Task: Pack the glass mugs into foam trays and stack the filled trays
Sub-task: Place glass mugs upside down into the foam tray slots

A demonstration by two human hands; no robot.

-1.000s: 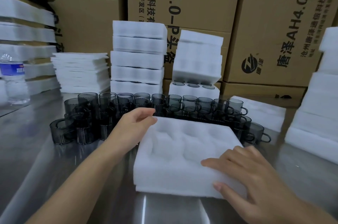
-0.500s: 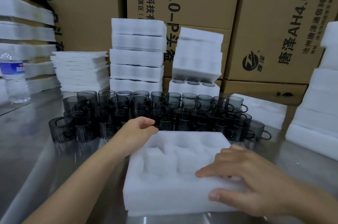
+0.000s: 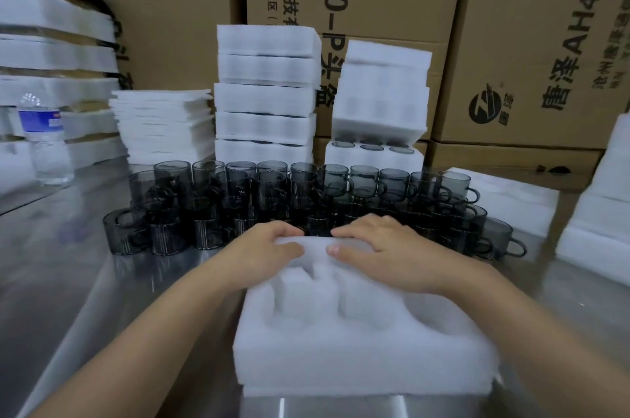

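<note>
An empty white foam tray (image 3: 361, 349) with several round pockets lies on the steel table right in front of me. My left hand (image 3: 262, 250) and my right hand (image 3: 381, 254) both grip its far edge, fingers curled over the rim and thumbs on the near side. Just beyond the tray stands a dense cluster of smoky grey glass mugs (image 3: 306, 196) with handles, in several rows. Behind the mugs rise two stacks of foam trays (image 3: 266, 100), and the lowest tray of the right stack (image 3: 371, 151) shows mug rims in its pockets.
A pile of thin foam sheets (image 3: 163, 124) and a water bottle (image 3: 44, 138) stand at the left. More foam pieces (image 3: 504, 199) lie at the right, with a foam stack (image 3: 600, 213) at the right edge. Cardboard boxes (image 3: 375, 8) wall off the back.
The tray has slid toward me, away from the mugs. My right hand left the tray's near right corner and moved to the far edge beside my left hand.
</note>
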